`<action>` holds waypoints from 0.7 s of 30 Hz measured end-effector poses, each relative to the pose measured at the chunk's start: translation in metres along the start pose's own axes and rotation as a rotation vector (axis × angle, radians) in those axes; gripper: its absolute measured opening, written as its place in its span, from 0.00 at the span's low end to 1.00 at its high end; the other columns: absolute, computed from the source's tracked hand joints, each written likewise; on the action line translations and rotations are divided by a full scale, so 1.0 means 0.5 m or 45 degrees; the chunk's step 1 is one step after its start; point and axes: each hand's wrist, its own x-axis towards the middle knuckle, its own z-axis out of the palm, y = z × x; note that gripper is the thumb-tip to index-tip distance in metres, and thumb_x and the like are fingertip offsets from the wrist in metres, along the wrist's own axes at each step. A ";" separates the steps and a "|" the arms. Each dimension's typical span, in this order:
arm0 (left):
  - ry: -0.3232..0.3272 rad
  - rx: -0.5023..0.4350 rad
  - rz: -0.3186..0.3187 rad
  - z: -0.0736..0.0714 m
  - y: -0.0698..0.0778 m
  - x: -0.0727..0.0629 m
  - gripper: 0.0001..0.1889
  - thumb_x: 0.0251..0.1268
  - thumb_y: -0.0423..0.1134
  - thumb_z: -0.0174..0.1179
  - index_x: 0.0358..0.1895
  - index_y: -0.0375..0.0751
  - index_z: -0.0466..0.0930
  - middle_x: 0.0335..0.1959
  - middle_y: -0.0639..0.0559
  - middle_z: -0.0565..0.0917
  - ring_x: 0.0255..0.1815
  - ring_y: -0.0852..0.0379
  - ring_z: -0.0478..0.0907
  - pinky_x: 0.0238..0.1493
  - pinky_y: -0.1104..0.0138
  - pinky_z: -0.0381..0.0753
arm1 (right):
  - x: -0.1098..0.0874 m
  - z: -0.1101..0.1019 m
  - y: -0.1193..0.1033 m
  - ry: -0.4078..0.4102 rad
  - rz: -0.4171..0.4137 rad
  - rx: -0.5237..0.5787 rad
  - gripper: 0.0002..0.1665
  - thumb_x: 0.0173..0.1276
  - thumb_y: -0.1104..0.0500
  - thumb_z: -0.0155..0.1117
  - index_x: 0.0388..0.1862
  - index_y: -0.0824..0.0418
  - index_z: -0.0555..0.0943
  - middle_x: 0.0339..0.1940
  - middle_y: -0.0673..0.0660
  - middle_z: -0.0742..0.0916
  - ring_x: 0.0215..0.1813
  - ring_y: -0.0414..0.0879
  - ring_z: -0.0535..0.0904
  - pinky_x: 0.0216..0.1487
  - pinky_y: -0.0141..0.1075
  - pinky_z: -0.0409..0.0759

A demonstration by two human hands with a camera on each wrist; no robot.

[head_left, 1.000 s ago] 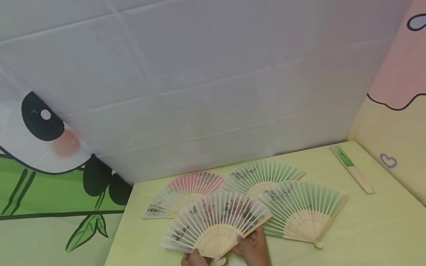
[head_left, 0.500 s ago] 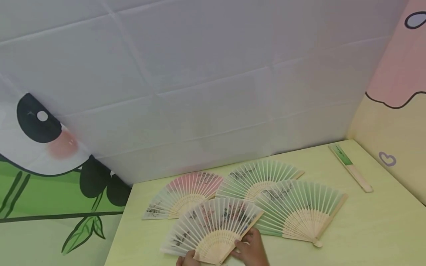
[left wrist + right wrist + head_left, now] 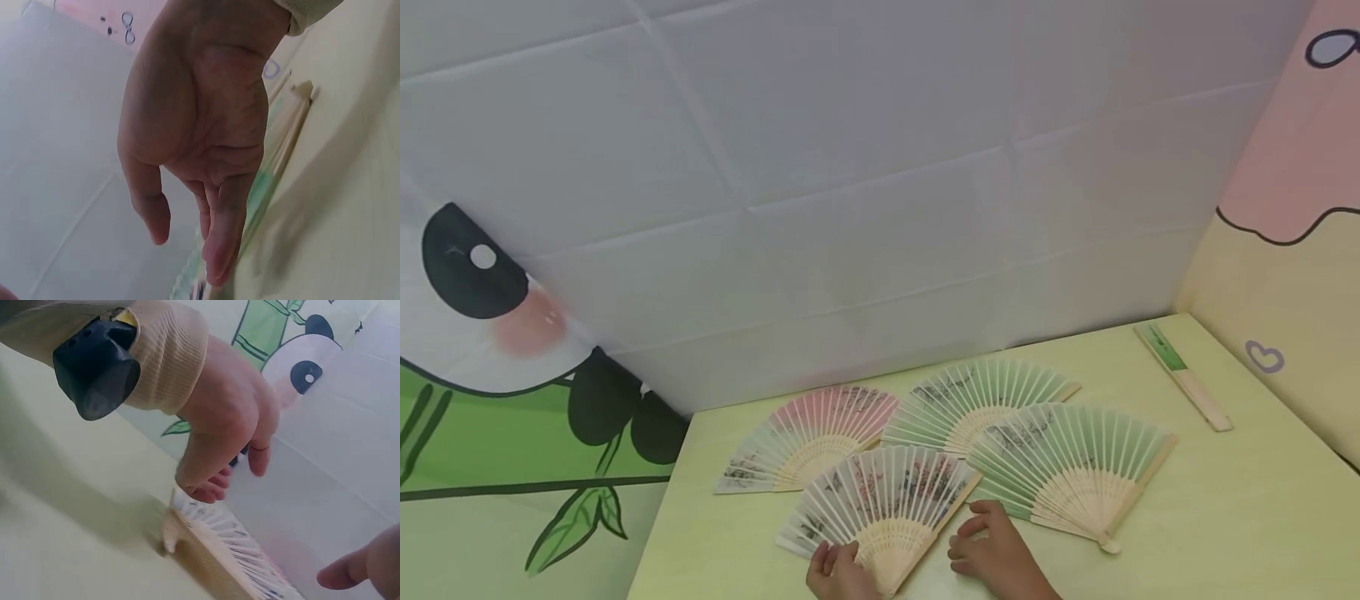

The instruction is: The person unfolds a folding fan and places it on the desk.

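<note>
A white folding fan [image 3: 895, 492] with red and dark flower prints lies spread at the front of the table, its pivot near the bottom edge of the head view. My left hand [image 3: 841, 573] is over its lower left ribs; in the left wrist view the fingers are extended and the thumb stands apart, holding nothing. Right of the fan, my right hand [image 3: 1000, 550] hovers with loosely bent fingers and nothing in them. The right wrist view shows this right hand [image 3: 225, 419] above the fan's wooden ribs [image 3: 209, 559].
Behind lie a spread pink-and-white fan [image 3: 820, 433] and a green fan [image 3: 985, 404]. Another green fan [image 3: 1082, 467] lies at right, overlapping the one behind. A folded green fan [image 3: 1183, 379] rests near the back right corner. A white wall sheet [image 3: 880, 208] rises behind the table.
Both hands have let go of the white fan, which was brought slightly toward me and now lies on the table. My right hand has moved right, away from its edge stick.
</note>
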 end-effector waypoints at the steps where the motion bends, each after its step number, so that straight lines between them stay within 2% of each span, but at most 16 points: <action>1: -0.067 -0.004 0.032 0.005 0.003 -0.012 0.20 0.65 0.19 0.52 0.60 0.19 0.62 0.47 0.39 0.69 0.42 0.59 0.68 0.36 0.76 0.69 | -0.003 -0.007 -0.006 0.024 -0.021 -0.001 0.38 0.73 0.69 0.64 0.71 0.82 0.54 0.52 0.71 0.78 0.47 0.55 0.87 0.50 0.49 0.90; 3: -0.185 -0.023 0.057 0.019 0.008 -0.032 0.19 0.67 0.21 0.52 0.59 0.22 0.64 0.48 0.42 0.72 0.41 0.63 0.69 0.40 0.73 0.71 | -0.007 -0.022 -0.016 0.080 -0.066 0.000 0.36 0.72 0.70 0.64 0.70 0.80 0.56 0.51 0.70 0.78 0.47 0.55 0.87 0.50 0.49 0.91; 5: -0.288 -0.013 0.060 0.034 0.010 -0.052 0.19 0.69 0.23 0.52 0.61 0.25 0.66 0.50 0.44 0.73 0.43 0.63 0.70 0.42 0.71 0.72 | -0.009 -0.035 -0.024 0.140 -0.101 -0.003 0.36 0.71 0.69 0.65 0.70 0.78 0.58 0.52 0.69 0.78 0.47 0.55 0.88 0.49 0.48 0.91; 9: -0.441 -0.004 0.028 0.066 0.005 -0.089 0.18 0.71 0.26 0.52 0.62 0.29 0.66 0.55 0.43 0.72 0.51 0.55 0.69 0.46 0.67 0.72 | -0.011 -0.061 -0.038 0.231 -0.143 -0.014 0.34 0.72 0.69 0.65 0.71 0.75 0.61 0.55 0.69 0.79 0.49 0.56 0.88 0.48 0.45 0.91; 16: -0.570 -0.048 0.007 0.110 -0.013 -0.139 0.20 0.65 0.25 0.52 0.60 0.31 0.66 0.56 0.41 0.71 0.53 0.50 0.69 0.49 0.65 0.74 | -0.002 -0.103 -0.052 0.296 -0.158 -0.064 0.33 0.76 0.68 0.61 0.74 0.73 0.61 0.61 0.71 0.78 0.53 0.56 0.87 0.50 0.40 0.90; 21: -0.637 -0.077 -0.019 0.136 -0.016 -0.170 0.19 0.67 0.25 0.52 0.60 0.32 0.66 0.58 0.40 0.69 0.59 0.44 0.68 0.58 0.54 0.71 | 0.004 -0.137 -0.062 0.325 -0.174 -0.097 0.34 0.78 0.66 0.62 0.75 0.74 0.59 0.64 0.72 0.76 0.53 0.56 0.87 0.51 0.39 0.90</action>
